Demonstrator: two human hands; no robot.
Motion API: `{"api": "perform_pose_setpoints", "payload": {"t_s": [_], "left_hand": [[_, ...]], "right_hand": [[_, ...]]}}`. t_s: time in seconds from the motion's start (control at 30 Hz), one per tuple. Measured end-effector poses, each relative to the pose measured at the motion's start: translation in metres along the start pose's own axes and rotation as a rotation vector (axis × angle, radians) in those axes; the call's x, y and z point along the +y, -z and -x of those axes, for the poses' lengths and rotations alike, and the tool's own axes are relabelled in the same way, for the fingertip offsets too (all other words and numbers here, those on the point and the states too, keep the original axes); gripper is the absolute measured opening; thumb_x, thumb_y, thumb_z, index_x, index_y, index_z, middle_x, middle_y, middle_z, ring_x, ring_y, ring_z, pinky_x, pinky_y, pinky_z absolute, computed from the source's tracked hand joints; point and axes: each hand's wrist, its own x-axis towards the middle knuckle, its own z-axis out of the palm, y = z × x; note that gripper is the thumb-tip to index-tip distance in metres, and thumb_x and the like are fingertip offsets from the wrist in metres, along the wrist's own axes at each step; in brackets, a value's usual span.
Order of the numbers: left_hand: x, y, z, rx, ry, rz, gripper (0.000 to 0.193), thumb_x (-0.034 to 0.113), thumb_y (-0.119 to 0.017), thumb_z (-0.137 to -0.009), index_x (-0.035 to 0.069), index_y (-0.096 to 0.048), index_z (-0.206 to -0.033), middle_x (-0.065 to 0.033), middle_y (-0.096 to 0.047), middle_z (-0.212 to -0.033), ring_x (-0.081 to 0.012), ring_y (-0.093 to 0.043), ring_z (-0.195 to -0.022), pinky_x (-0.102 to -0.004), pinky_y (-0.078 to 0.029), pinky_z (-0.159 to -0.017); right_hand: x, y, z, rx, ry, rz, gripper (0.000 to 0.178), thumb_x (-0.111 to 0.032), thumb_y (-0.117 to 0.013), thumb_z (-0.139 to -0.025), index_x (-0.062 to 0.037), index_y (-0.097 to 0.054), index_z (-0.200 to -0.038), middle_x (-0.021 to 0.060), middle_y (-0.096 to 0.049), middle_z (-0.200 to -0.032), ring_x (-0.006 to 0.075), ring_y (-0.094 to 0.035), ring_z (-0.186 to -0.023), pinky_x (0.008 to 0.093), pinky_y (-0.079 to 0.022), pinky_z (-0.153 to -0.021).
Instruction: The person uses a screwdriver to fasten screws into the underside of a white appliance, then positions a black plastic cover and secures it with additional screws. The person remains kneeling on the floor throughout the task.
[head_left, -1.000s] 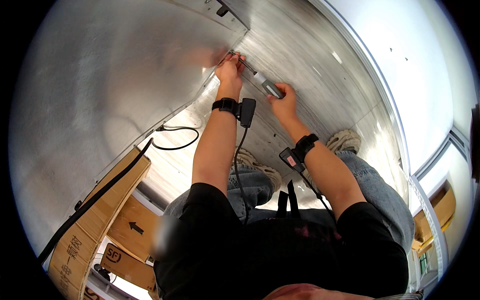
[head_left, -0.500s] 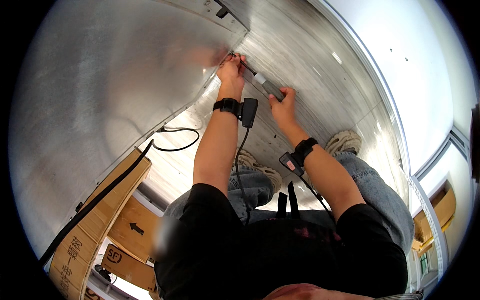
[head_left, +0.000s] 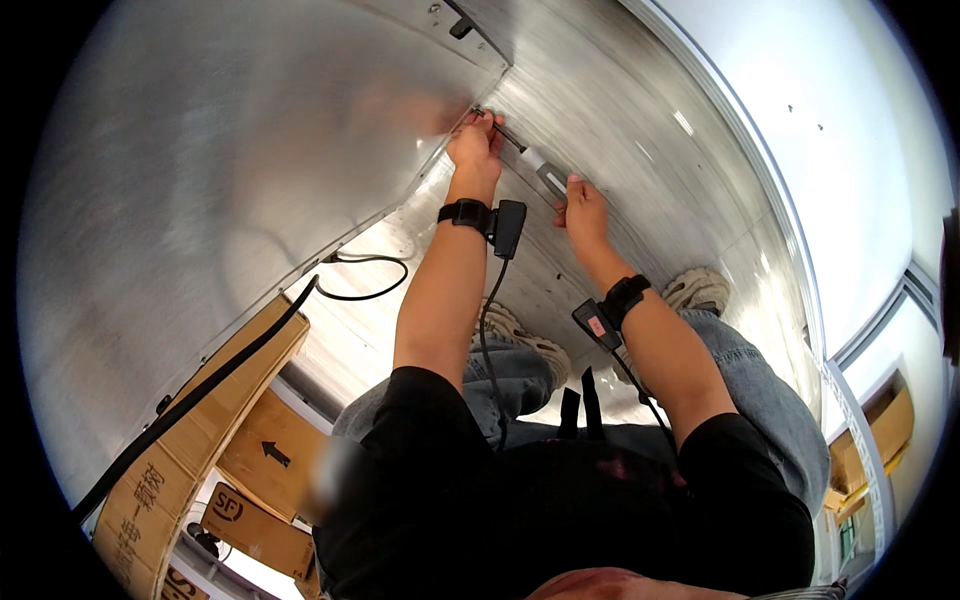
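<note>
Screwdriver (head_left: 533, 160), its tip unclear to me
Right hand (head_left: 585, 213) grasps the handle (head_left: 550, 178); whether the left hand (head_left: 476, 145), beside the metal panel (head_left: 250, 180), pinches anything, I can't tell.

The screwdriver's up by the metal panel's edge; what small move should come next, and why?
Probably a small, gentle twist of the screwdriver with the right hand: that hand is at its handle, and the left hand is near its tip, beside the edge of the metal panel. Whether the tip is seated is too small to tell.
</note>
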Motion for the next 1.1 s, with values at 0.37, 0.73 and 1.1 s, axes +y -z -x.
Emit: {"api": "perform_pose_setpoints", "payload": {"t_s": [0.37,0.73,1.1], "left_hand": [[0.001,0.005,-0.009,-0.074,0.014,-0.029,0.021,-0.005,-0.052,-0.084,0.007,-0.052,-0.102,-0.0024,-0.063,-0.090,-0.0170,-0.062,-0.077,-0.0310,-0.048,-0.069],[0.006,-0.005,0.011,-0.015,-0.011,-0.044,0.024,-0.004,-0.052,-0.086,0.005,-0.051,-0.108,-0.0035,-0.064,-0.096,-0.0168,-0.062,-0.083,-0.0299,-0.046,-0.074],[0.006,-0.008,0.013,0.004,-0.018,-0.051,0.016,-0.002,-0.056,-0.085,0.006,-0.057,-0.098,-0.0030,-0.063,-0.093,-0.0170,-0.062,-0.080,-0.0303,-0.048,-0.072]], "right_hand": [[-0.012,0.009,0.005,-0.176,-0.210,-0.186,0.050,-0.029,-0.060,-0.090,0.0022,-0.039,-0.122,0.0130,-0.055,-0.094,0.0161,-0.054,-0.061,0.0311,-0.050,-0.057],[-0.007,0.003,0.002,-0.093,-0.131,-0.028,0.047,-0.037,-0.054,-0.092,0.0017,-0.045,-0.117,0.0104,-0.053,-0.085,0.0164,-0.052,-0.061,0.0308,-0.048,-0.056],[-0.008,-0.001,0.009,-0.020,-0.088,-0.016,0.045,-0.042,-0.050,-0.094,0.0006,-0.049,-0.109,0.0050,-0.051,-0.072,0.0123,-0.047,-0.053,0.0310,-0.045,-0.050]]}}
